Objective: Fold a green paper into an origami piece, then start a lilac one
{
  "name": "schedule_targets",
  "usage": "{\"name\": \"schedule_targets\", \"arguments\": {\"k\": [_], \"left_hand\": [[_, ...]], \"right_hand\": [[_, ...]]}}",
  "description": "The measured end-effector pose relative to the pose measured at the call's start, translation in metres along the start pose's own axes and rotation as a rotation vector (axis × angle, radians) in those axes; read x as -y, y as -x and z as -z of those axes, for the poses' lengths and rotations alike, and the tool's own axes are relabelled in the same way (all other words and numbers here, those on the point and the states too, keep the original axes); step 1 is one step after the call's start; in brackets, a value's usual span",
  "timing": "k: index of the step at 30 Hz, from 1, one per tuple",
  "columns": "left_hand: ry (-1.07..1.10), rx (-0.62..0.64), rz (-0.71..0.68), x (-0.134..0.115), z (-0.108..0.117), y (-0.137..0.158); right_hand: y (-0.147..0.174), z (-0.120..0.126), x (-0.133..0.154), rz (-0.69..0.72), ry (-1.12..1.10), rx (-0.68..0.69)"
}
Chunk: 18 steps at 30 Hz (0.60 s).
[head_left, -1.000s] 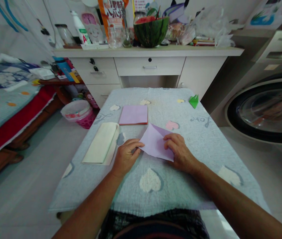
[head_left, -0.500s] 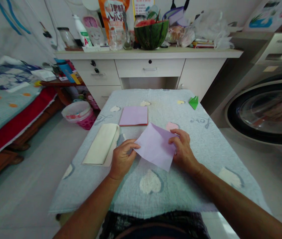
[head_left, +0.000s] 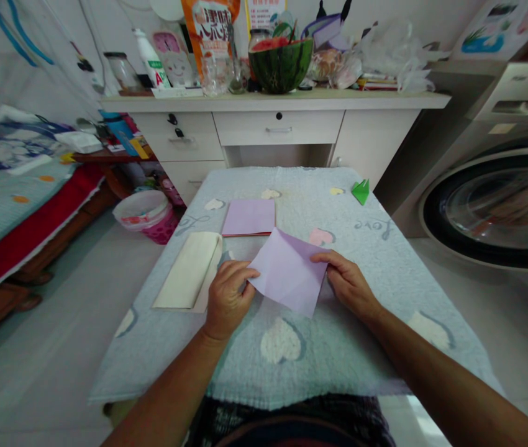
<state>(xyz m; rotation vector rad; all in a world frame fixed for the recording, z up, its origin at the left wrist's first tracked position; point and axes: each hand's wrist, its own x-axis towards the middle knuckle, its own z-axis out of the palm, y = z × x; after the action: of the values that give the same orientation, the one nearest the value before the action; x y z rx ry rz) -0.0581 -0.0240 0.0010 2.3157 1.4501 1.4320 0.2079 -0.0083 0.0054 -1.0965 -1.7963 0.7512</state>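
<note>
A square sheet of purple paper is held between my two hands, tilted just above the cloth, with faint crease lines across it. My left hand pinches its left corner between thumb and fingers. At the right edge, my right hand grips the sheet, index finger on top and thumb hidden beneath. Behind the sheet lies a stack of square paper, purple on top with a red edge below. To the left of my left hand rests a folded cream paper packet.
A pale blue cloth with heart patterns covers the table. At its far right corner sits a small folded green paper piece. Beyond is a white cabinet bearing a cut watermelon. A pink bin stands left, a washing machine right.
The fingers of my right hand have shifted on the sheet: they were curled at its edge, and now the index finger stretches across the top near the right corner. My left hand keeps its pinch.
</note>
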Motion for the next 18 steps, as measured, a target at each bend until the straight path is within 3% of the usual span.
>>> {"name": "schedule_targets", "arguments": {"k": [7,11,15,18], "left_hand": [[-0.065,0.061,-0.044,-0.002,-0.001,-0.001],[-0.070,0.111,0.021,0.001,-0.003,-0.002],[-0.066,0.249,0.137,0.005,-0.008,-0.003],[-0.066,0.339,0.177,0.008,-0.013,-0.001]], "right_hand": [[0.000,0.004,0.004,-0.120,-0.045,-0.038],[0.000,-0.001,-0.006,0.020,0.217,-0.008],[0.002,-0.008,-0.009,0.111,0.554,-0.007],[0.005,-0.006,0.002,0.244,0.575,0.026]]}}
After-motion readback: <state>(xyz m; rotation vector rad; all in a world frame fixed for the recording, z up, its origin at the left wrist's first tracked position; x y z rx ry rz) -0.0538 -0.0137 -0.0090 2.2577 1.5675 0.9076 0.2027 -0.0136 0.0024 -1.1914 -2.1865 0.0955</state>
